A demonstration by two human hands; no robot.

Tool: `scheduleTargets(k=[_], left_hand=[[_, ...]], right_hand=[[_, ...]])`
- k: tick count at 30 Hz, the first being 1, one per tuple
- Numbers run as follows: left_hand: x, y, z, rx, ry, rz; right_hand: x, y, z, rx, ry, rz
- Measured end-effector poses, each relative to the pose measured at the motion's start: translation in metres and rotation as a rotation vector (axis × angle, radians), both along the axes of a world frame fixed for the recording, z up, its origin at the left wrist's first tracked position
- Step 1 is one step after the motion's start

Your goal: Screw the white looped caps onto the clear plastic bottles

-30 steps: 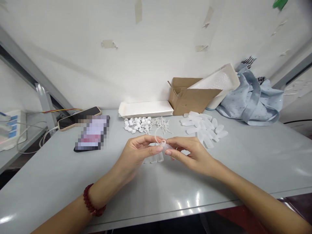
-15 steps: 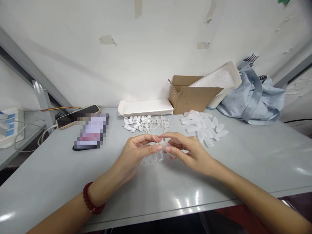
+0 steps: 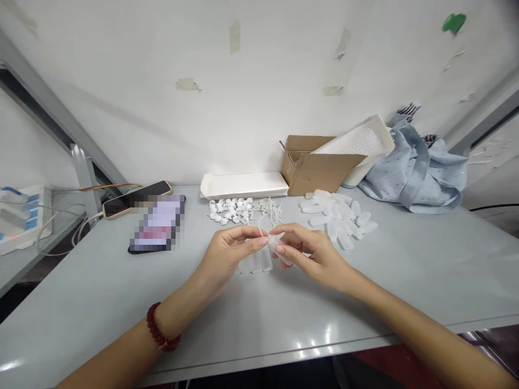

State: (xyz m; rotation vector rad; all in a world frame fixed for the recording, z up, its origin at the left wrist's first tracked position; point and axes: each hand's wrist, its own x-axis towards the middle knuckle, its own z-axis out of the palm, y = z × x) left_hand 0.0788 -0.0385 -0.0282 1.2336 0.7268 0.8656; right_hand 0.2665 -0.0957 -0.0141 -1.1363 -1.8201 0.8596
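My left hand (image 3: 229, 248) is closed, thumb against fingers, on a thin white cord (image 3: 261, 222) that loops up above its fingertips. My right hand (image 3: 314, 253) pinches a small frosted, translucent plastic piece (image 3: 273, 241) between thumb and fingers. The cord meets the narrow end of this piece, where the fingertips of both hands nearly touch; the exact joint is covered. Below, partly behind my left hand, several similar frosted tubes (image 3: 254, 263) lie side by side on the grey table (image 3: 259, 319).
Behind my hands are small white caps (image 3: 230, 209) and a tangle of white cords (image 3: 271, 210). A pile of frosted pieces (image 3: 343, 219) lies right. Further back are white padded envelopes (image 3: 247, 185), a cardboard box (image 3: 320, 173) and a blue bag (image 3: 417, 173). Two phones (image 3: 158, 224) lie left.
The view has tilted up slightly, so things sit lower in the picture. The cord loop above my left fingertips looks shorter, and the fingertips hide more of the piece's narrow end.
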Motion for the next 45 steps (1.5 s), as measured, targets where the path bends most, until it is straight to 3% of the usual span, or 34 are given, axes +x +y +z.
scheduleTargets(k=[8, 13, 16, 19, 22, 24, 27, 32, 39, 45], left_hand=[[0.002, -0.002, 0.007, 0.041, 0.059, 0.049], [0.005, -0.006, 0.001, 0.201, 0.195, 0.121], [0.005, -0.008, -0.005, 0.472, 0.328, 0.266], [0.005, -0.009, -0.007, 0.894, 0.392, 0.369], [0.004, -0.011, -0.006, 1.212, 0.385, 0.303], [0.005, -0.012, -0.006, 1.3, 0.422, 0.21], [0.007, -0.015, -0.01, 1.331, 0.492, 0.13], [0.012, -0.017, -0.021, 1.323, 0.544, 0.187], [0.013, -0.014, -0.021, 1.277, 0.525, 0.193], [0.014, -0.015, -0.025, 1.056, 0.523, 0.172]], right_hand=[[0.0, 0.0, 0.004, -0.19, 0.014, 0.012], [0.002, 0.003, 0.0, -0.23, -0.068, -0.028], [0.001, 0.004, -0.003, -0.234, -0.03, -0.078], [0.0, 0.006, -0.004, -0.231, 0.027, -0.154], [-0.001, 0.007, -0.004, -0.223, 0.098, -0.184], [-0.002, 0.007, -0.004, -0.238, 0.167, -0.193], [-0.003, 0.008, -0.005, -0.296, 0.256, -0.233], [-0.005, 0.01, -0.006, -0.337, 0.264, -0.243], [-0.007, 0.009, -0.006, -0.354, 0.185, -0.24], [0.0, 0.015, -0.01, -0.351, 0.173, -0.242]])
